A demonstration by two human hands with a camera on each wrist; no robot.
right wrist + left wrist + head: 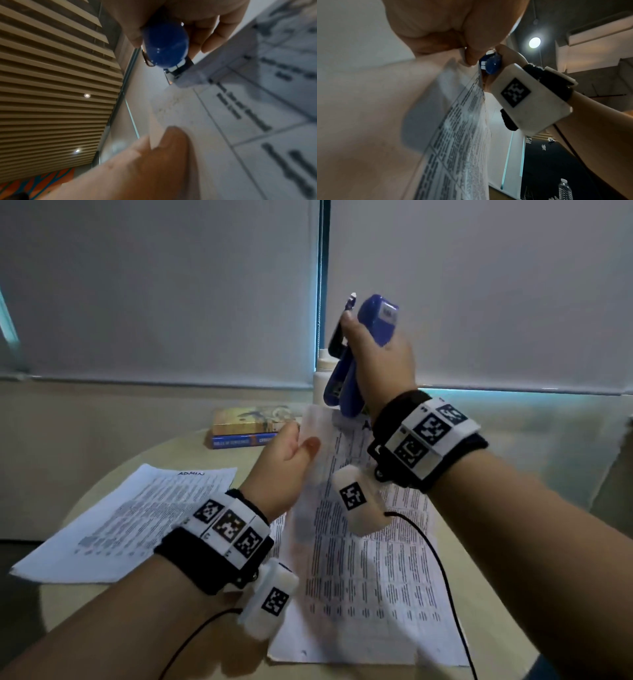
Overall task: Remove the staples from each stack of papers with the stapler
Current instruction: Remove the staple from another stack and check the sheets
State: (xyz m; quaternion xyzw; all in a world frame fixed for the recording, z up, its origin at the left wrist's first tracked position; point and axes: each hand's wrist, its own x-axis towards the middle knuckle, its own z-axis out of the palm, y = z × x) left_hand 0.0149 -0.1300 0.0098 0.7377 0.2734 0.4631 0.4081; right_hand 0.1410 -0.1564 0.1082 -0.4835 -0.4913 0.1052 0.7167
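My right hand [368, 338] grips a blue stapler [375, 313] and holds it upright above the far side of the table. Its lower end [165, 46] meets the raised top corner of a printed paper stack [363, 546]. My left hand [301, 438] pinches that stack near its top left corner, with the thumb [164, 152] on top of the sheet [240, 111]. The pinching fingers [469, 54] show in the left wrist view beside the stapler [491, 65]. A second printed stack [137, 515] lies flat on the left. I cannot see a staple.
Two books [251, 428] are stacked at the back of the round beige table [486, 594]. A white bottle [322, 378] stands behind the stapler. Closed blinds [154, 285] fill the background. A water bottle [565, 189] shows low in the left wrist view. Black cables hang from both wrists.
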